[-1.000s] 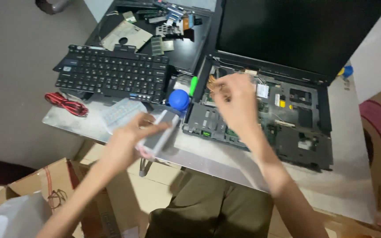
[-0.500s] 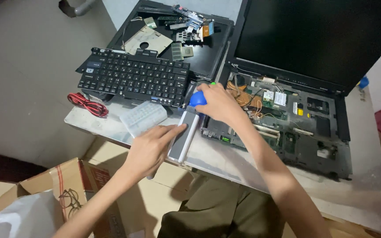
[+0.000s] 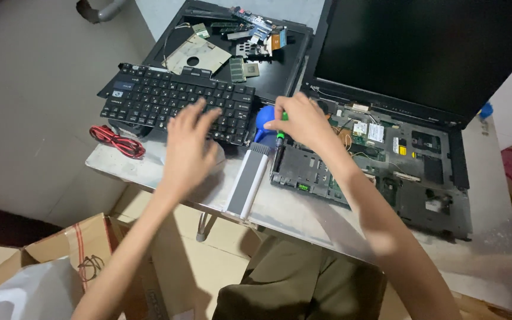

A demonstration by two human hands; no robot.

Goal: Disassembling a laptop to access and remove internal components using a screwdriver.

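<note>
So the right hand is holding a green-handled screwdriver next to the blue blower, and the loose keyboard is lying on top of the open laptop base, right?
Not quite. In the head view the loose keyboard lies left of the open laptop base, partly on a black panel. The right hand does hold the green-handled screwdriver beside the blue blower.

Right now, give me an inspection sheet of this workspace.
Surface: pale table, worn and stained.
Job's things: opened laptop with its boards bare; green-handled screwdriver; loose keyboard.
Clutter: grey strip at the table edge; blue bulb; small parts on a black panel.
Hands: left hand spread over the keyboard's near edge; right hand shut on the screwdriver.
Cables: red and black leads.
Surroundings: cardboard boxes on the floor.
</note>
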